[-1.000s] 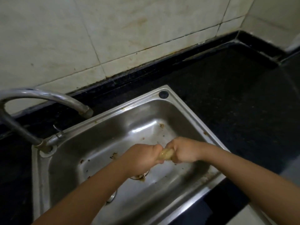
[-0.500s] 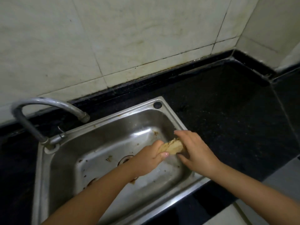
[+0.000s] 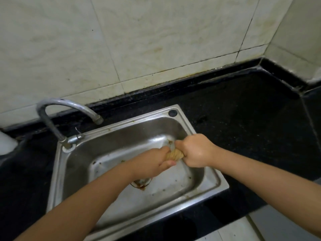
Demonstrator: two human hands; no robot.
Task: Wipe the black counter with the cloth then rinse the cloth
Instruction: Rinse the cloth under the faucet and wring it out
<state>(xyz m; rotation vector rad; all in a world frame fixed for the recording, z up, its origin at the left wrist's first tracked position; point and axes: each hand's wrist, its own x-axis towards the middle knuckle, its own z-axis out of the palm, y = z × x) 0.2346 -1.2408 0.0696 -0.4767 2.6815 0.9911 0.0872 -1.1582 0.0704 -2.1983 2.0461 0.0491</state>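
Observation:
A yellowish cloth (image 3: 174, 154), twisted into a tight roll, is stretched between both fists over the right part of the steel sink (image 3: 215, 180). My left hand (image 3: 152, 164) grips its left end and my right hand (image 3: 196, 150) grips its right end; only a short middle stretch of cloth shows. The black counter (image 3: 251, 122) runs around the sink and off to the right. No water comes from the curved tap (image 3: 69, 105).
The tap's lever (image 3: 76, 136) sits at the sink's back left corner. A rusty drain (image 3: 141, 184) lies under my left wrist. A tiled wall (image 3: 156, 40) rises behind, with a corner at the right. A white object (image 3: 6, 143) stands at the far left.
My right hand has closed from a loose hold into a fist on the cloth, and the cloth is twisted tight again. The view has tilted up, showing more wall.

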